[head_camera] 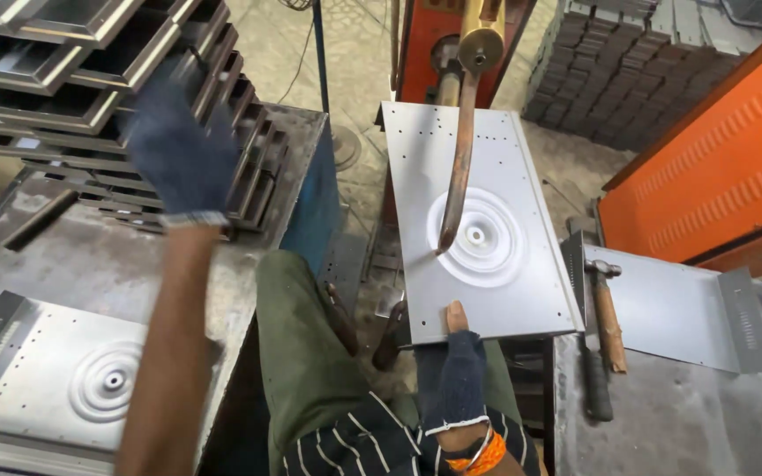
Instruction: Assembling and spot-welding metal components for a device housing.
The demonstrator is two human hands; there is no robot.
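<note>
- Workshop scene, seen from above through a head-worn camera, looking down past green trousers and a striped shirt.
- Right hand point(454, 370), in a dark fingerless glove, grasping the near edge of a grey metal panel point(478, 167), thumb pressed on top, other fingers hidden beneath.
- Panel lying flat at centre, stretching away toward the far side, with a pressed ring pattern point(478, 236) and a small hole in its middle.
- Curved copper electrode arm point(460, 159) of an orange welding machine point(425, 40) reaching down from the far side, its tip touching the panel at the left rim of the ring pattern.
- Left hand point(180, 150), also gloved, raised and blurred at far left, in front of a stack of metal trays point(63, 70); impossible to tell whether fingers released or clenched, nothing visibly held.
- Second, similar panel point(72, 379) resting on the near left worktable point(90, 256).
- On the right, a hammer point(606, 308) with a wooden handle beside a bent metal sheet point(672, 308).
- Possible trouble: panel held by one hand at one edge only, so likely to tilt or slide under the electrode tip, putting a weld off its mark.
- Bare thumb close to the sheet edge, at risk of a cut or of heat and sparks from the tip.
- Hammer just beside the panel's right edge, likely to be knocked by a shifting panel.
</note>
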